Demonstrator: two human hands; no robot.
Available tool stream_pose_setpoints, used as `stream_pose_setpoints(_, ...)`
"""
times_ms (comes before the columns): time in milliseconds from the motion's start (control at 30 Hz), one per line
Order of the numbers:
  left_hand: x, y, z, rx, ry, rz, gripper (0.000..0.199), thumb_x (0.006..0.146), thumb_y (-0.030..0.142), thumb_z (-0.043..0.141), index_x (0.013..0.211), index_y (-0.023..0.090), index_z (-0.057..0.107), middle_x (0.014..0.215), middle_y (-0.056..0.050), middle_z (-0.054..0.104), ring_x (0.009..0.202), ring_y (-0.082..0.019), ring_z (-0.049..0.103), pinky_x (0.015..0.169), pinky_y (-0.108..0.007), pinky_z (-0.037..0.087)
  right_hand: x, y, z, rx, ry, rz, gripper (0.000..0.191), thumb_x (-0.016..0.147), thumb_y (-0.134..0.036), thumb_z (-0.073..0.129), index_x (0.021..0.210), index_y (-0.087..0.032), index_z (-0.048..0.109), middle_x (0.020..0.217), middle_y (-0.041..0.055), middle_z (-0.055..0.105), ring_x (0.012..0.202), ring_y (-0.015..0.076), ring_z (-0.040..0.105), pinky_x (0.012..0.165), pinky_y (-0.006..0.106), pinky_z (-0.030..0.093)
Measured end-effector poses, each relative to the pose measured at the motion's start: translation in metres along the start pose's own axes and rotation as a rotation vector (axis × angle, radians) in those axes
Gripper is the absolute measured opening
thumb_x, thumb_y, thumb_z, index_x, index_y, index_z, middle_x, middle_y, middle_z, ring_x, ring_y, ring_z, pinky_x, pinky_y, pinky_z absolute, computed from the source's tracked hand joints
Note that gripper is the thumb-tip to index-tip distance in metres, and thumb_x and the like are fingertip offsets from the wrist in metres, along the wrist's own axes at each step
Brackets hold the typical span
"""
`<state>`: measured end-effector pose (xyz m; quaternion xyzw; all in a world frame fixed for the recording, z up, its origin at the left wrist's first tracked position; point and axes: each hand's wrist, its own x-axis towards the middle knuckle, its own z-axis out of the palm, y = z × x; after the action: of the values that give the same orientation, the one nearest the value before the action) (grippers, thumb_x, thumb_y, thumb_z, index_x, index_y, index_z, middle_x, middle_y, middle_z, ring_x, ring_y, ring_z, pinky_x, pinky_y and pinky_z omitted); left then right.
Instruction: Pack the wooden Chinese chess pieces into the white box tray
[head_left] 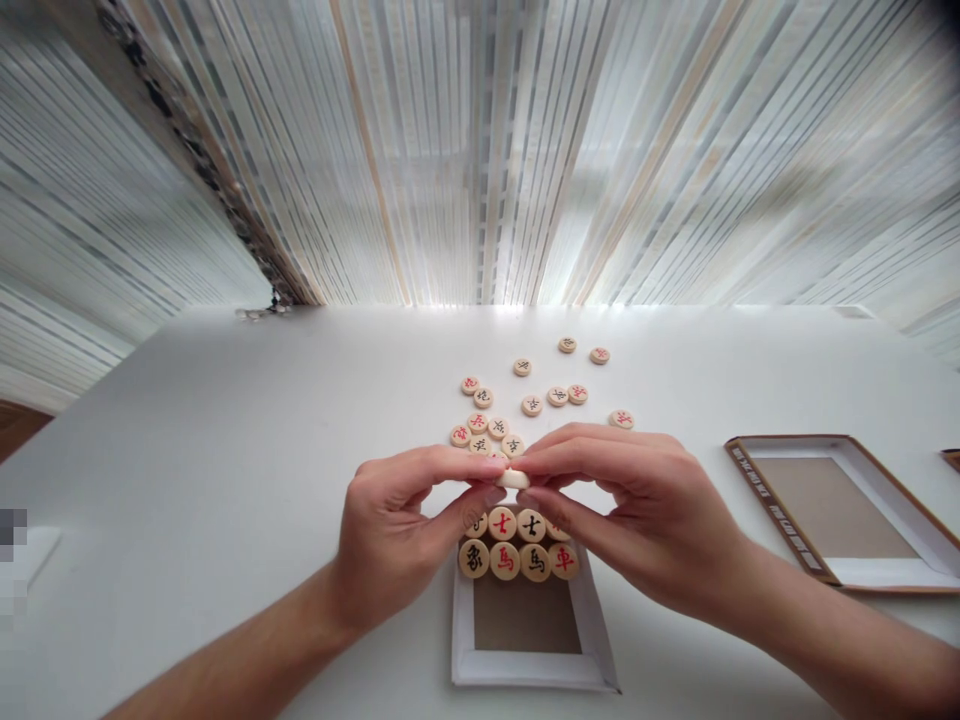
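Observation:
Between the fingertips of both hands is a pale round Chinese chess piece point(513, 480), seen nearly edge-on, its marked face not readable. My left hand point(409, 520) pinches it from the left with thumb and forefinger. From the right, my right hand point(637, 510) grips it the same way. Below them lies an open white cardboard box point(529, 670). Rows of pieces with red and black characters fill its far part, such as a red-marked piece point(505, 561) and a black-marked piece point(535, 563). My fingers partly cover the upper row.
Several loose chess pieces point(532, 406) lie scattered on the white table point(247, 460) beyond my hands. To the right sits a shallow box lid point(832, 500) with brown edges. Striped curtains point(465, 150) hang behind the table's far edge.

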<state>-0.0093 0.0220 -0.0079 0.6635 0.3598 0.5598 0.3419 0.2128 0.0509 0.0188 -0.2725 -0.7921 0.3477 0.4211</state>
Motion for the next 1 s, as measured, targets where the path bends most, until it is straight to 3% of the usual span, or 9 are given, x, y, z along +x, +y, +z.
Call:
stream_pose_setpoints(100,-0.0006,-0.0002,-0.0007,0.013,0.009,-0.004,0.039,0.084,-0.002,0.085,0.11,0.027,0.087,0.102,0.002,0.089,0.091,-0.014,0.083,0.088,-0.02,0.067,-0.0004,0.0001,0.002,0.042,0.03,0.047,0.027,0.095,-0.007,0.076,0.112,-0.026,0.086,0.091,0.0016,0.084,0.079,0.0117,0.078,0.075,0.019,0.061)
stream_pose_setpoints(300,0.0015,0.0016,0.0,0.005,0.036,-0.027,0.038,0.079,0.002,0.092,0.106,0.028,0.089,0.095,0.003,0.09,0.082,-0.011,0.084,0.079,-0.012,0.065,-0.0007,0.0021,0.0065,0.564,-0.001,0.444,0.028,0.091,-0.02,0.087,0.117,-0.03,0.086,0.093,0.0013,0.087,0.079,0.0129,0.081,0.073,0.018,0.066)
stream_pose_setpoints(400,0.0031,0.0031,0.0001,-0.012,0.032,-0.05,0.037,0.081,0.0,0.089,0.104,0.028,0.089,0.096,0.003,0.09,0.083,-0.012,0.085,0.077,-0.012,0.066,0.0006,0.0033,0.0075,0.724,0.0,0.566,0.03,0.085,-0.021,0.093,0.114,-0.029,0.088,0.087,0.002,0.086,0.073,0.0115,0.079,0.066,0.015,0.064)
stream_pose_setpoints(533,0.0042,0.0041,0.0002,-0.035,0.035,-0.083,0.034,0.081,-0.002,0.087,0.101,0.025,0.09,0.096,0.001,0.09,0.085,-0.014,0.086,0.079,-0.014,0.068,0.0024,0.0038,0.0076,0.815,0.003,0.63,0.033,0.082,-0.024,0.097,0.114,-0.025,0.088,0.077,0.0033,0.084,0.066,0.0113,0.076,0.06,0.016,0.061)
stream_pose_setpoints(800,0.0027,0.0017,0.0013,-0.137,-0.017,-0.147,0.038,0.08,0.0,0.09,0.111,0.022,0.088,0.097,-0.003,0.089,0.084,-0.017,0.086,0.082,-0.02,0.07,0.0028,0.0048,0.0086,0.867,-0.039,0.699,0.034,0.079,-0.026,0.099,0.112,-0.021,0.088,0.078,0.0051,0.083,0.069,0.0143,0.076,0.063,0.021,0.062)
stream_pose_setpoints(1000,0.0029,-0.0001,0.0008,-0.141,-0.015,-0.14,0.036,0.081,0.001,0.09,0.11,0.022,0.088,0.097,-0.003,0.089,0.084,-0.016,0.085,0.082,-0.019,0.069,0.005,0.0055,0.0085,0.98,-0.071,0.741,0.032,0.083,-0.028,0.096,0.113,-0.02,0.087,0.076,0.0044,0.082,0.07,0.0118,0.077,0.063,0.016,0.061)
